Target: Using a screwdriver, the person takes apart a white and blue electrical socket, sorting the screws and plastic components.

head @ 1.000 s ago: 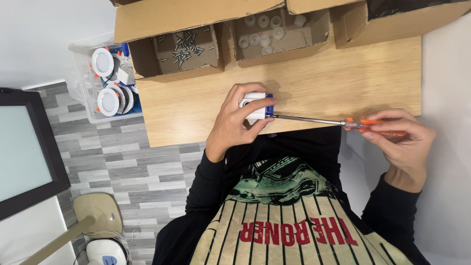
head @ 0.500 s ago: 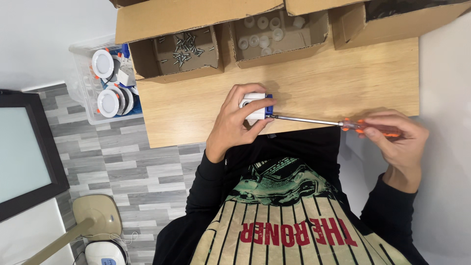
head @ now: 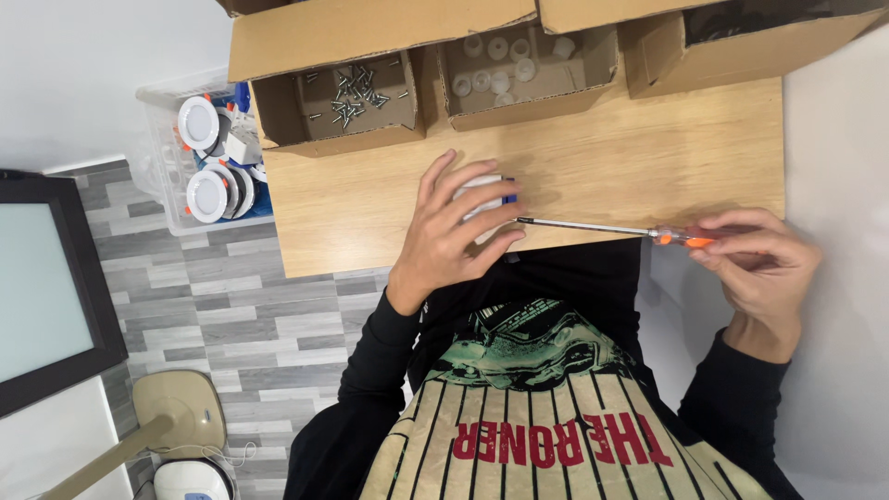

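Three cardboard boxes (head: pixel 482 56) behind both hands.

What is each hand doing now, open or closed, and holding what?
Left hand: closed on a small white part, held on the wooden table.
Right hand: closed on the screwdriver handle.

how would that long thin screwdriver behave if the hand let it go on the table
The screwdriver has a long, slim metal shaft, so it is probably stiff, not floppy. Shaft and orange handle look round, so it would likely roll on the smooth wooden table. The right hand holds only the handle end, suggesting it is fairly light.
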